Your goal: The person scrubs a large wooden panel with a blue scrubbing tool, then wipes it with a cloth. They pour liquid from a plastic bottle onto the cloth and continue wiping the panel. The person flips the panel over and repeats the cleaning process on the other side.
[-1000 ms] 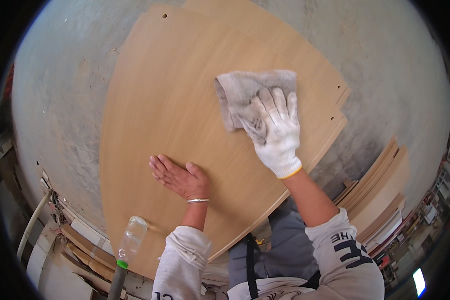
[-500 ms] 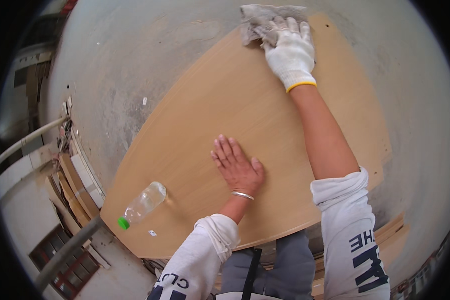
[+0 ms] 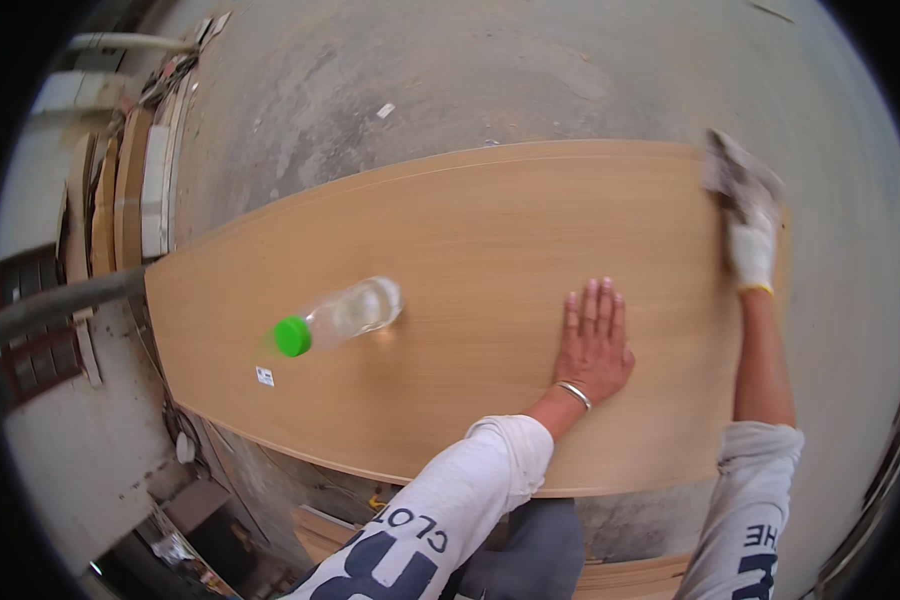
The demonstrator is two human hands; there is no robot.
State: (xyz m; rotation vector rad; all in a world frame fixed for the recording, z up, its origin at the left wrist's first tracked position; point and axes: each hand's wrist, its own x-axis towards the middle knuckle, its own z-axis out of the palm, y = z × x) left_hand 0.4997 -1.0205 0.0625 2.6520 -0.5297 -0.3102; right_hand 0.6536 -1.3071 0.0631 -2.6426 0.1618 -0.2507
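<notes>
A large light-brown wooden board [image 3: 470, 210] with a curved far edge lies flat below me. My left hand [image 3: 596, 350], bare with a silver bracelet at the wrist, rests palm down on the board, fingers stretched out. At the board's far right end, my right hand [image 3: 755, 225] wears a white knit glove with a yellow cuff and presses on a greyish cloth [image 3: 725, 160]; motion smears both. A clear plastic bottle [image 3: 355, 308] with a green cap lies on its side, left of my left hand.
A small white label [image 3: 264, 376] sits on the board near the bottle cap. Grey concrete floor [image 3: 450, 75] spreads beyond the far edge. A metal pipe [image 3: 65, 300] runs by the left end, with upright boards [image 3: 130, 190] stacked against a wall. More planks [image 3: 635, 578] lie beneath the near edge.
My gloved right hand has swept the cloth to the board's right end. The view has turned, so the board lies more crosswise. My left hand stays flat on the board.
</notes>
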